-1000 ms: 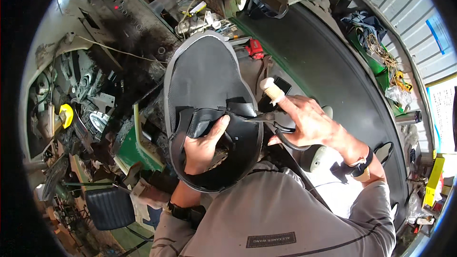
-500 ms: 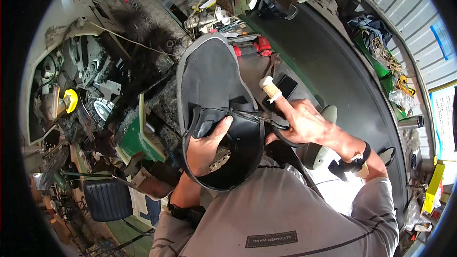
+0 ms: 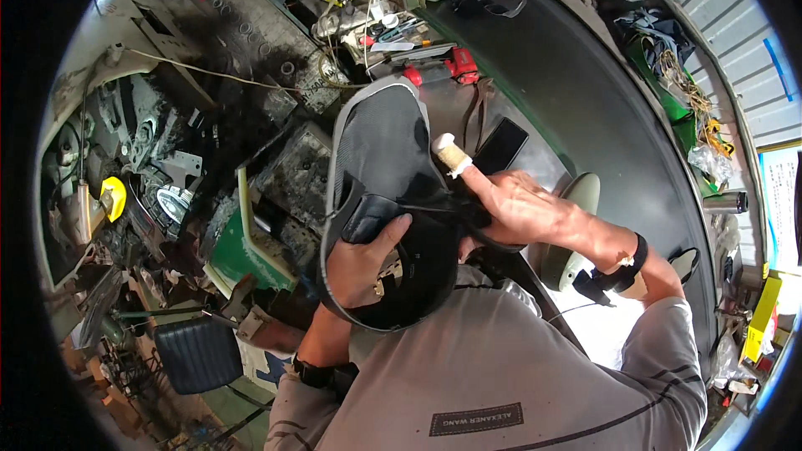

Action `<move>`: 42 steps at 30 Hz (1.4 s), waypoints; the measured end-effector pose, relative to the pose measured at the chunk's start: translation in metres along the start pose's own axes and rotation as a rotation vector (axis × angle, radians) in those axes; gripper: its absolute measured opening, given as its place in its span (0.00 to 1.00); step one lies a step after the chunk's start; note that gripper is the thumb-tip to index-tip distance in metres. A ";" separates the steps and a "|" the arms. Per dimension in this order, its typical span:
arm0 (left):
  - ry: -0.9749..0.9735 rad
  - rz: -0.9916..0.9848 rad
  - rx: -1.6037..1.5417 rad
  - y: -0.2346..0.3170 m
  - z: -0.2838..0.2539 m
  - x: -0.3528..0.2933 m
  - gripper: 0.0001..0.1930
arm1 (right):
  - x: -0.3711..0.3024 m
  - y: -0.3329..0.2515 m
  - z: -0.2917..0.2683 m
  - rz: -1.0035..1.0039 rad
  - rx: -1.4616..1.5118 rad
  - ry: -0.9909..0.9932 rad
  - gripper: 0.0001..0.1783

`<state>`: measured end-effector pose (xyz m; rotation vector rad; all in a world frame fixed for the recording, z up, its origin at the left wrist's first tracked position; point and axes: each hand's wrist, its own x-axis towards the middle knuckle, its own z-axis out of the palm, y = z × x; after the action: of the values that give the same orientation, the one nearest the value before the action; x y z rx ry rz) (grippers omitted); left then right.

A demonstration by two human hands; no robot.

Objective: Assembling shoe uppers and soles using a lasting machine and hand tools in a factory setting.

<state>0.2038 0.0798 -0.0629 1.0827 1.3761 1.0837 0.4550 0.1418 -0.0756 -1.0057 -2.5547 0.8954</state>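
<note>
A black shoe upper (image 3: 382, 138) with a pale edge and a grey-black mesh-like surface lies in front of my chest, its toe end pointing away. My left hand (image 3: 361, 267) is inside its opening, thumb pressed on a padded black flap (image 3: 369, 217). At the upper's right side, my right hand (image 3: 535, 213) grips what look like dark-handled scissors (image 3: 503, 247). Their thin blades reach over the opening and are partly lost against the black material. Pale tape wraps my right index finger, which stretches forward. The other right fingers are curled and partly hidden.
A phone (image 3: 501, 146) and a red-and-black power tool (image 3: 451, 67) lie beyond my right hand. Under my right forearm is a pale shoe last (image 3: 576, 234). A black belt (image 3: 601, 108) curves along the right. Machinery with a yellow knob (image 3: 113, 198) stands left.
The shoe upper has shifted slightly right and turned a little. My right hand has moved slightly left and closer to it, and the scissors' blades show less.
</note>
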 end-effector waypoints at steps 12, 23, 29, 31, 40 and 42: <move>0.271 0.119 0.037 -0.011 -0.047 0.006 0.10 | 0.055 0.016 0.039 0.471 0.919 0.069 0.30; 0.298 0.136 0.254 0.001 -0.049 0.000 0.11 | 0.091 -0.004 0.037 0.218 1.123 0.534 0.36; 0.296 0.274 0.189 0.003 -0.050 0.002 0.10 | 0.082 0.003 0.041 0.342 0.923 0.468 0.18; 0.333 0.310 0.213 0.005 -0.047 0.002 0.10 | 0.080 -0.009 0.048 0.433 1.148 0.331 0.21; 0.229 0.278 0.165 0.006 -0.031 -0.002 0.12 | 0.072 -0.051 0.048 0.138 1.253 0.514 0.35; 0.216 0.251 0.186 0.002 -0.030 -0.003 0.11 | 0.067 -0.054 0.049 0.120 1.223 0.574 0.41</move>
<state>0.1741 0.0762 -0.0582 1.3319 1.5649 1.3043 0.3559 0.1344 -0.0792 -0.7894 -1.0998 1.5679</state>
